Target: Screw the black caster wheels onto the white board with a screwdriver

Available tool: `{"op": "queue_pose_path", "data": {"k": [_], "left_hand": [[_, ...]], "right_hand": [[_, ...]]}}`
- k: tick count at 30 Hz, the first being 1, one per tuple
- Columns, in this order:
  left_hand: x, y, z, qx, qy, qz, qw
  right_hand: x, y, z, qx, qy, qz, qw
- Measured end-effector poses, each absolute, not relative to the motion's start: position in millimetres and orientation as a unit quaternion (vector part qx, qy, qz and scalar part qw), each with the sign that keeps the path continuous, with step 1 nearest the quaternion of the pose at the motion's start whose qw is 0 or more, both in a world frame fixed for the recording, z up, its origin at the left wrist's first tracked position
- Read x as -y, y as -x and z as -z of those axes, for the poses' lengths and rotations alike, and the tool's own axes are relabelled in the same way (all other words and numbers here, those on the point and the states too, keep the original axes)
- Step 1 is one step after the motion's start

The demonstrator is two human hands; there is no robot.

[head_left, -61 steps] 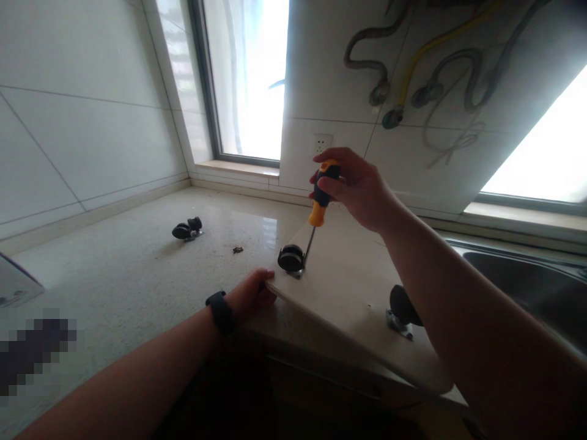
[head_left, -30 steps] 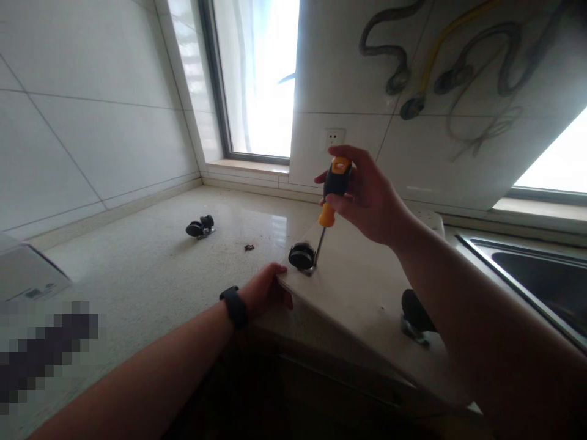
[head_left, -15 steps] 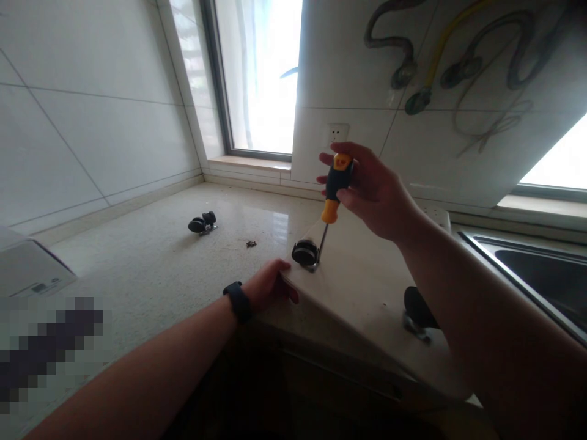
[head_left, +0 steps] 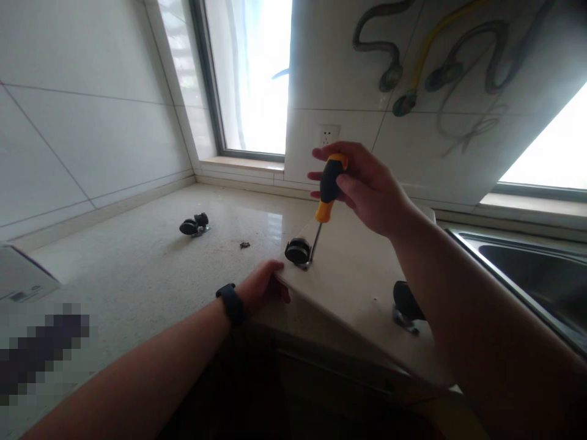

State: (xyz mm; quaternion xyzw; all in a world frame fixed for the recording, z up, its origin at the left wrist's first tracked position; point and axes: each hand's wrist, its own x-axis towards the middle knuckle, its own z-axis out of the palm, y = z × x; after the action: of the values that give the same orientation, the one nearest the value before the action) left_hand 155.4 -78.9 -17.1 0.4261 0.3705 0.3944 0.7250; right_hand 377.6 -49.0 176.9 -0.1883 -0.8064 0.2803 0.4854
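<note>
My right hand grips a yellow-and-black screwdriver by its handle, with some fingers lifted away from it. The screwdriver leans slightly, and its tip meets the metal plate of a black caster wheel near the corner of a pale board. My left hand, below a dark wrist band, holds that board corner with the thumb on top and fingers beneath. Another caster stands on the board by my right forearm, which partly hides it.
Loose black casters lie on the speckled countertop, with a small pile of screws nearby. A white box is at the left edge. A metal sink lies right; hoses hang on the tiled wall.
The whole view has shifted slightly, so things appear farther left. The screwdriver handle has turned in my right hand, while its tip stays at the caster plate. My left hand keeps its hold.
</note>
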Motion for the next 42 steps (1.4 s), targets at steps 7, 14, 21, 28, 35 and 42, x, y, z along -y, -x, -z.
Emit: {"op": "queue_pose_path", "data": {"k": [7,14,21,28,35,42], "left_hand": [[82.6,-155.7,12.7,-0.369,-0.431,-0.402,0.719],[81.6,-156.2,13.6,-0.374,-0.429,-0.397,0.720],[81.9,-155.5,15.1,-0.378,-0.432,-0.397,0.716],[80.5,-154.7,20.7,-0.388,-0.436,-0.394,0.710],[79.6,-153.6,23.7,-0.389,-0.445,-0.391,0.706],[79.6,-155.1,21.1,-0.382,-0.446,-0.388,0.710]], "right_hand": [[39.9,-376.0,-174.5,0.789,0.253,-0.125,0.546],[42.0,-374.1,-166.0,0.814,0.246,-0.097,0.517],[55.1,-377.5,-179.7,0.805,0.204,-0.325,0.452],[54.7,-373.5,-177.6,0.803,0.247,-0.075,0.537],[57.4,-371.1,-174.3,0.800,0.160,-0.313,0.486],[57.2,-366.6,-177.8,0.807,0.225,-0.148,0.526]]}}
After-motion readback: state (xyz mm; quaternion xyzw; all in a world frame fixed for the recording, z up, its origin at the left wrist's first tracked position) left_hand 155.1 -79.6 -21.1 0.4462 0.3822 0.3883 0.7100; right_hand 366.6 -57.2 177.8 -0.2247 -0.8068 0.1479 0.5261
